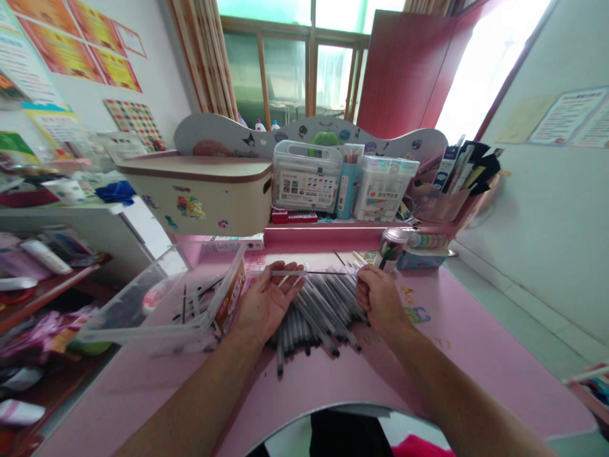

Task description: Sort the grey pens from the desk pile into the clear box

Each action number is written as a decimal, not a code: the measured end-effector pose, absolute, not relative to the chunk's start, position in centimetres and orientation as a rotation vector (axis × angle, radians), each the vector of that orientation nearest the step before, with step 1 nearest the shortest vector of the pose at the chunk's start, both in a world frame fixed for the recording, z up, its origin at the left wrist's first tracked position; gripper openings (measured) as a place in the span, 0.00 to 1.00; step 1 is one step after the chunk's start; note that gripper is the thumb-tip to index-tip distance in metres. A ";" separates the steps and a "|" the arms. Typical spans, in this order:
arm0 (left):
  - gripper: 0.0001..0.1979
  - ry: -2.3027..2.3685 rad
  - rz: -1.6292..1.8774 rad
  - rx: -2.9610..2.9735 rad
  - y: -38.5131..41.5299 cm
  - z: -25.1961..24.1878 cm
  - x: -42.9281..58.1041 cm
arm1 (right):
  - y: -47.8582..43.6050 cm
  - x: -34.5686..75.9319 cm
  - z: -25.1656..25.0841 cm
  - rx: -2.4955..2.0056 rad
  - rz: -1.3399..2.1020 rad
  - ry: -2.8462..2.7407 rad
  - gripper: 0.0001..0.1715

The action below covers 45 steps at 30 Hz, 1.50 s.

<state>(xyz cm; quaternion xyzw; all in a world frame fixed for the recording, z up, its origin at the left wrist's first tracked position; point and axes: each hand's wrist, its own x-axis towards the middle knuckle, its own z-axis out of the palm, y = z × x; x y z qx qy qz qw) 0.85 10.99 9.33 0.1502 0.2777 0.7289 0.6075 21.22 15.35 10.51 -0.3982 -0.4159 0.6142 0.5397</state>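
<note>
My left hand [269,304] is turned palm up, its thumb and fingers holding a clear pen barrel [289,273] sideways. A thin dark pen refill [327,273] stretches from that barrel toward my right hand [380,298], whose fingers are closed around its far end. How deep the refill sits inside the barrel cannot be made out. Under and between both hands lies a heap of clear-barrelled pens [318,311] with dark ends, mostly pointing toward me. Left of the heap stands a clear plastic bin [162,324] with loose pen parts inside.
A cream storage box [204,197], a clear-handled case [307,181], a marker box [385,190] and a pen holder [438,200] line the shelf. A round clear tub [392,244] stands right of the heap on the pink desk [480,355]. Shelves [47,292] are at left.
</note>
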 end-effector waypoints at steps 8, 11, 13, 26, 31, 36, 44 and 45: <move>0.04 0.647 1.587 0.292 10.3 9.9 2.3 | 14.9 20.6 10.0 -0.961 1.314 -1.008 0.13; 0.11 0.672 1.465 0.382 9.6 9.6 3.5 | 14.0 19.9 9.0 -1.015 1.286 -1.240 0.14; 0.06 0.693 1.456 0.377 9.5 9.4 4.0 | 13.5 19.7 8.6 -1.024 1.300 -1.393 0.15; 0.19 0.692 1.394 0.226 9.3 10.3 4.0 | 14.3 19.9 10.5 -0.536 2.002 -0.670 0.25; 0.16 0.721 1.462 0.093 9.3 10.6 4.6 | 14.6 20.5 10.8 -0.428 2.051 -0.615 0.31; 0.11 0.771 1.438 0.032 9.4 10.2 5.2 | 14.1 20.3 11.0 -0.388 2.011 -0.659 0.35; 0.07 0.735 1.340 0.047 8.8 10.0 6.4 | 13.2 19.7 10.9 -0.420 1.976 -0.815 0.37; 0.07 0.741 1.328 0.044 8.8 10.0 6.4 | 13.2 19.6 10.9 -0.428 1.978 -0.822 0.39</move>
